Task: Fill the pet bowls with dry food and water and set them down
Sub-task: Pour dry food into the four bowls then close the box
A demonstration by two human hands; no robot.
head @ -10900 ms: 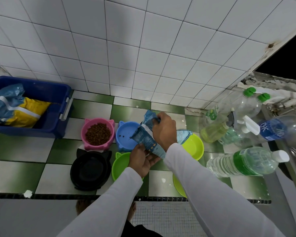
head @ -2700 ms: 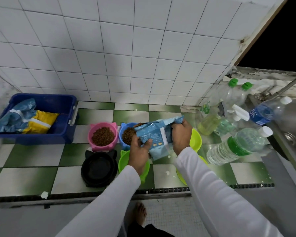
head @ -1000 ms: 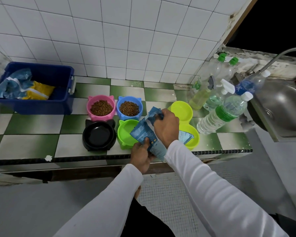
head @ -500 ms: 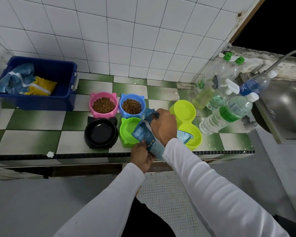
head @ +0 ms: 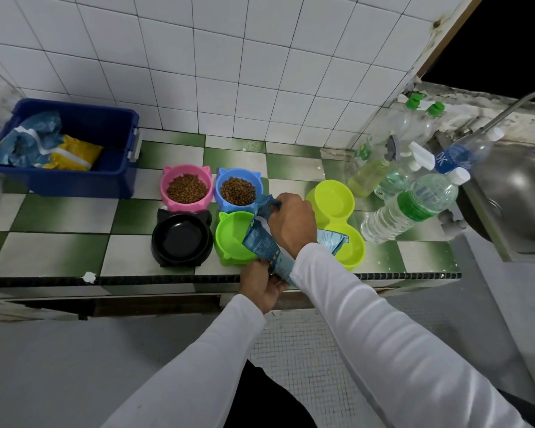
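Observation:
On the tiled counter a pink bowl (head: 186, 188) and a blue bowl (head: 238, 190) each hold brown kibble. In front of them stand a black bowl (head: 181, 240) and a green bowl (head: 233, 236), both holding nothing. A lime double bowl (head: 334, 202) sits to the right, partly behind my arm. I hold a blue food bag (head: 261, 244) over the green bowl's right rim. My right hand (head: 292, 223) grips the bag's top, and my left hand (head: 260, 285) holds its lower end at the counter edge.
A blue bin (head: 112, 168) with blue and yellow bags stands at the back left. Several water and spray bottles (head: 414, 205) crowd the right end beside a steel sink (head: 513, 193). The counter's front edge (head: 167, 278) runs just under my left hand.
The blue bowl has been filled with kibble since the earliest frame. Over the last second both hands and the bag stay almost still above the green bowl.

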